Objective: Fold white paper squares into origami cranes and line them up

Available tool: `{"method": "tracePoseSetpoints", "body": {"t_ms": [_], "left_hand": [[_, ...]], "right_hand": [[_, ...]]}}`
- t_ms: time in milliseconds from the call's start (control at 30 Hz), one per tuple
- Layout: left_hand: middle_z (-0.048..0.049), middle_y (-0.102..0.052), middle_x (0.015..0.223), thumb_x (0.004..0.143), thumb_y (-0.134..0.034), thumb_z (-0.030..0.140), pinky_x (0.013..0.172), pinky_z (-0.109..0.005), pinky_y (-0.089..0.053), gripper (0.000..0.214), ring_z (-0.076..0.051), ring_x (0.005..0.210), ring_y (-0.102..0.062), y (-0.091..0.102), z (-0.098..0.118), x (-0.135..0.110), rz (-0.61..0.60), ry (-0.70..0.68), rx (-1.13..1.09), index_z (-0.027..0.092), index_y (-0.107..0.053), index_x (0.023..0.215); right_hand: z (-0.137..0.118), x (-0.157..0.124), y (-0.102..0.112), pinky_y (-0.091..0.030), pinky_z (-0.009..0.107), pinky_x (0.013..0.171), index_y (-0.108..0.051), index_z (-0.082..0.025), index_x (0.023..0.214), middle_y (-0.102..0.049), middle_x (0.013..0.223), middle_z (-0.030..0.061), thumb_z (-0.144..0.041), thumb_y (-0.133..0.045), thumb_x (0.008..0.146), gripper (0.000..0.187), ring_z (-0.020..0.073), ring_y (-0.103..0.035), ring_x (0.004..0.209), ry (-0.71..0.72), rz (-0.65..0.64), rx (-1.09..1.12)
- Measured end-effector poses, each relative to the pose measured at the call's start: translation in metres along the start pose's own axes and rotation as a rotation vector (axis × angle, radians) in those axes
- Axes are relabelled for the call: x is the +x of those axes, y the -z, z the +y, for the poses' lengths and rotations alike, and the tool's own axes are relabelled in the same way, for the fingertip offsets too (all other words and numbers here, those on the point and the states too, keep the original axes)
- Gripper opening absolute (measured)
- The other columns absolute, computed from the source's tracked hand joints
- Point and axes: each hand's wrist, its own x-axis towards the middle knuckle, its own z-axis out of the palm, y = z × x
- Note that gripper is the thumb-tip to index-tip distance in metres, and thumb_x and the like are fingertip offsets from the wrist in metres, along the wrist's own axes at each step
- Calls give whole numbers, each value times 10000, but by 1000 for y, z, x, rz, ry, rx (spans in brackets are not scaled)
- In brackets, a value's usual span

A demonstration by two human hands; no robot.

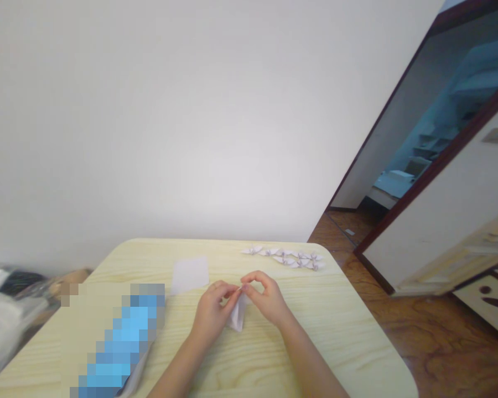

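Note:
A small folded piece of white paper (236,318) hangs between my two hands, just over the table. My left hand (216,307) pinches its upper part between thumb and index finger. Fingertips of my right hand (265,296) close on the same top corner, almost touching the left ones. Some of the folds are hidden behind my left fingers. Beyond my left hand a flat white sheet of paper (190,273) lies on the table. Several small folded white paper pieces (284,256) stand in two rows near the far right edge.
The pale wood-grain table (327,331) has rounded corners and meets a white wall (216,121). A blurred-out blue object (124,337) lies at the left. Plastic bags (8,320) are beside the table on the left. An open doorway (398,143) shows at the right.

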Motion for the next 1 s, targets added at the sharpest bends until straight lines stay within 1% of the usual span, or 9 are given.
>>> {"method": "tracePoseSetpoints", "body": {"t_ms": [133, 200, 267, 333, 433, 533, 733, 900, 1000], "left_hand": [[-39, -635, 759, 810, -465, 304, 611, -250, -451, 203, -149, 690, -570, 1, 1, 1, -12, 30, -92, 200, -634, 850], [-53, -638, 856, 829, -426, 267, 680, -265, -460, 222, -159, 783, -575, 3, 1, 2, 1, 20, -148, 202, -623, 908], [-63, -625, 915, 836, -400, 225, 771, -292, -450, 242, -168, 879, -560, 6, 1, 2, -20, -42, -184, 208, -620, 933], [-68, -606, 948, 838, -384, 191, 824, -306, -434, 265, -168, 933, -541, 7, 1, 2, -99, -116, -191, 220, -625, 945], [-62, -586, 979, 842, -397, 188, 823, -295, -441, 268, -156, 946, -533, 5, 1, 0, -196, -172, -148, 250, -622, 972], [-54, -593, 957, 821, -469, 235, 771, -282, -467, 219, -154, 892, -552, 1, 0, -2, -204, -229, -65, 263, -629, 968], [-47, -621, 814, 802, -515, 244, 672, -256, -490, 165, -141, 768, -576, -5, -1, -4, -103, -380, 39, 225, -646, 901], [-41, -614, 732, 807, -508, 224, 625, -237, -488, 141, -129, 702, -569, -4, -3, -3, 94, -382, 92, 190, -641, 841], [-40, -615, 722, 802, -517, 231, 641, -247, -490, 135, -137, 714, -571, -1, -5, -1, 171, -353, 127, 178, -639, 824]], "right_hand": [[5, 2, 1, -441, 283, 744, -616, -175, 733, -626, 765, 39, -262, -542, 776, 122, 163, -573, 778, -13, 32, -24], [8, 4, 4, -442, 287, 744, -614, -169, 743, -629, 766, 45, -268, -531, 782, 135, 167, -576, 776, -53, 48, -2], [9, 5, 8, -441, 293, 754, -607, -166, 756, -631, 780, 50, -285, -518, 790, 153, 172, -579, 789, -84, 46, 24], [9, 6, 11, -439, 296, 768, -600, -167, 771, -631, 806, 50, -297, -498, 802, 168, 173, -578, 814, -93, 35, 39], [7, 5, 14, -442, 287, 760, -595, -172, 800, -627, 833, 43, -293, -462, 822, 181, 166, -576, 825, -104, -2, 25], [4, 3, 14, -442, 280, 745, -602, -175, 812, -622, 823, 33, -271, -462, 816, 170, 162, -571, 810, -101, -42, -48], [3, 3, 11, -432, 288, 742, -601, -194, 773, -612, 792, 23, -235, -510, 783, 100, 163, -555, 796, 12, -43, -174], [-1, 3, 18, -392, 329, 809, -578, -200, 877, -596, 885, 54, -257, -448, 837, 147, 180, -522, 894, 172, 159, -201], [-6, 1, 20, -388, 320, 756, -588, -198, 812, -602, 802, 40, -314, -489, 821, 153, 176, -532, 812, 174, 72, -260]]}}
